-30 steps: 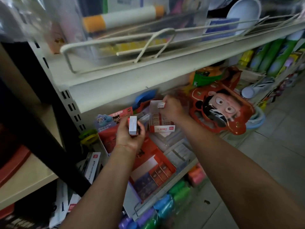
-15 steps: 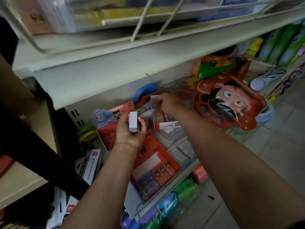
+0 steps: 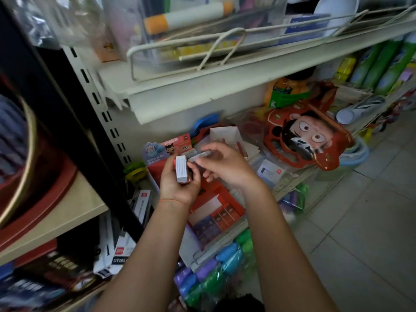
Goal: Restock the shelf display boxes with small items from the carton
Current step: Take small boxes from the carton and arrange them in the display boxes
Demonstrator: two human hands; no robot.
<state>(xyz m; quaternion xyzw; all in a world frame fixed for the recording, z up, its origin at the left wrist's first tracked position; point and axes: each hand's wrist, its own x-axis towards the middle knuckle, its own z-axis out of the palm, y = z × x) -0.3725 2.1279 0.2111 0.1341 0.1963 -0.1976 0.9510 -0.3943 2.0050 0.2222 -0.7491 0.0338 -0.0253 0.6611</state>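
Two hands meet above the red display box point(image 3: 221, 208) on the shelf. The left hand point(image 3: 177, 188) grips a small white box point(image 3: 181, 168) upright; the right hand point(image 3: 221, 167) pinches a blurred small item point(image 3: 200, 156) just beside it.

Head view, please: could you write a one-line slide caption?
Left hand grips a small white box while right hand pinches another item above the red display box.

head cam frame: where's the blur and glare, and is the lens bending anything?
Head view: motion blur smears the right hand and the small item it pinches; the left hand and its white box stay sharper. Wide-angle distortion bows the shelf edge and the black upright. Daylight washes the floor tiles pale; the lower left shelf lies in shadow.
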